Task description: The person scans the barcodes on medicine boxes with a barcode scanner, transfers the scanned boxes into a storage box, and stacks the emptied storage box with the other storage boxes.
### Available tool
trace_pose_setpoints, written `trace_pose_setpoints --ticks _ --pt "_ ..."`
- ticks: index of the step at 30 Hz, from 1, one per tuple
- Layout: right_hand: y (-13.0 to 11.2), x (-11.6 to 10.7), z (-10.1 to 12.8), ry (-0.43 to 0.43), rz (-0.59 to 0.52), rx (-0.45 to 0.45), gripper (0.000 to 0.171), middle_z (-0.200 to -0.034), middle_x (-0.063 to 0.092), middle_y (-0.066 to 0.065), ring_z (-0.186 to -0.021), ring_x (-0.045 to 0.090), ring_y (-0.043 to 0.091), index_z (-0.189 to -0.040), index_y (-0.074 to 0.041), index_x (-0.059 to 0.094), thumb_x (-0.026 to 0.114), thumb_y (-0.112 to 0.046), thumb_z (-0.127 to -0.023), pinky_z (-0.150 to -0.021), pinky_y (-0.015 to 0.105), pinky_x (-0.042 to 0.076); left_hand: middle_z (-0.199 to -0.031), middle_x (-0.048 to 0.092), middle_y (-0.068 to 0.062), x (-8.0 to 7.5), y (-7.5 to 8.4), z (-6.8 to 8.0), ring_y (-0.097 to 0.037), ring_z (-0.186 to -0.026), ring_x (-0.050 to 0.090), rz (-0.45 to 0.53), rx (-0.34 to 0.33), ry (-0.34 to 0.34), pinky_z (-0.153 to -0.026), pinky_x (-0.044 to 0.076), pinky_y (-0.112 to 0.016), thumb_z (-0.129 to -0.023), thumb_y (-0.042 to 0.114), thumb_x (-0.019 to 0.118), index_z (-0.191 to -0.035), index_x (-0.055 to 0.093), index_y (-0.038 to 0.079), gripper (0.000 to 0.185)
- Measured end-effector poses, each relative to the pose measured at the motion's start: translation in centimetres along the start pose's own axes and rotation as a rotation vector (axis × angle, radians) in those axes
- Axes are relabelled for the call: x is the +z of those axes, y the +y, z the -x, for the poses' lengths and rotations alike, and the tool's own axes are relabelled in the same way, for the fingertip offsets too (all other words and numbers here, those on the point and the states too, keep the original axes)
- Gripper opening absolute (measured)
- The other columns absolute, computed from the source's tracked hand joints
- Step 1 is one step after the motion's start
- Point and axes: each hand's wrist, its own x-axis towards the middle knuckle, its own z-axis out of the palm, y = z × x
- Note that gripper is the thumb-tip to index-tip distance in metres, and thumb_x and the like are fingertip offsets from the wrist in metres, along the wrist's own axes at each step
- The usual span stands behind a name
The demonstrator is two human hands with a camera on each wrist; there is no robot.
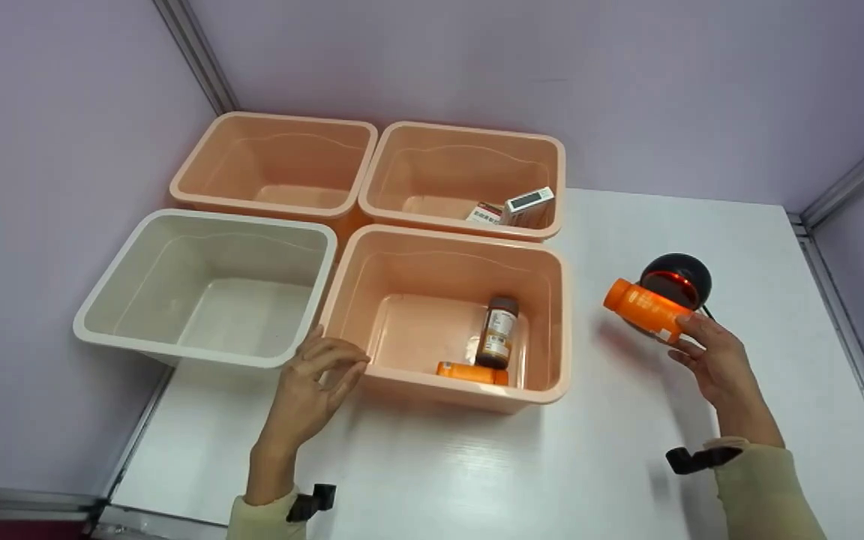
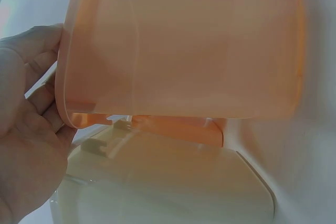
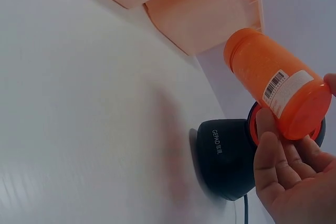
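My right hand pinches an orange bottle near its base. The bottle is tilted in the air, beside a black scanner with a red glow. In the right wrist view, a white barcode label shows on the bottle. My left hand touches the front left corner of the front pink bin, thumb and fingers at its rim. Inside that bin lie a dark brown bottle with a white label and another orange bottle.
A grey-white bin stands left of the front pink bin. Behind are two more pink bins, the left one and the right one; the right holds small white boxes. White tabletop lies in front and right.
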Motion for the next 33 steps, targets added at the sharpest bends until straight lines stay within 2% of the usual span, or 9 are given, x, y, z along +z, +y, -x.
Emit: trace_pose_setpoints --ticks 6,12,20,26,33 --pt "-0.04 0.11 0.1 0.008 0.012 -0.038 0.02 -0.101 0.06 -0.009 -0.08 0.066 0.011 -0.107 -0.021 0.062 0.067 -0.021 -0.087 -0.074 0.022 0.06 -0.093 0.064 0.016 -0.02 0.03 -0.08 -0.004 -0.092 0.061 0.002 0.012 0.005 -0.119 0.029 -0.037 -0.085 0.022 0.07 -0.091 0.071 0.021 0.006" --pt "0.03 0.27 0.05 -0.018 0.014 -0.094 0.025 -0.098 0.063 -0.006 -0.079 0.064 0.009 -0.112 -0.019 0.062 0.066 -0.014 -0.088 -0.073 0.02 0.059 -0.093 0.065 0.014 -0.04 0.01 -0.1 -0.005 -0.093 0.061 0.012 0.011 0.008 -0.119 0.029 -0.038 -0.085 0.021 0.07 -0.091 0.071 0.021 0.006" --pt "-0.14 0.65 0.16 -0.05 0.011 -0.132 0.035 -0.105 0.06 -0.005 -0.081 0.064 0.008 -0.119 -0.016 0.06 0.067 -0.008 -0.086 -0.075 0.017 0.059 -0.093 0.065 0.013 0.0 -0.06 -0.17 -0.004 -0.09 0.061 0.021 0.022 0.015 -0.119 0.029 -0.04 -0.084 0.02 0.071 -0.089 0.07 0.021 0.005" --pt "-0.11 0.82 0.18 -0.053 0.044 -0.161 0.035 -0.107 0.06 -0.006 -0.085 0.063 0.007 -0.119 -0.014 0.058 0.066 -0.008 -0.086 -0.077 0.016 0.058 -0.093 0.065 0.015 0.05 -0.12 -0.09 -0.004 -0.091 0.061 0.019 0.01 0.008 -0.12 0.028 -0.038 -0.084 0.021 0.07 -0.09 0.07 0.022 0.006" --pt "0.02 0.86 0.08 -0.022 0.092 -0.167 0.043 -0.112 0.054 -0.005 -0.089 0.062 0.006 -0.124 -0.013 0.053 0.07 -0.012 -0.084 -0.08 0.015 0.058 -0.093 0.065 0.016 0.09 -0.11 0.01 -0.004 -0.091 0.061 0.014 0.008 0.005 -0.12 0.028 -0.038 -0.084 0.022 0.07 -0.09 0.07 0.023 0.006"
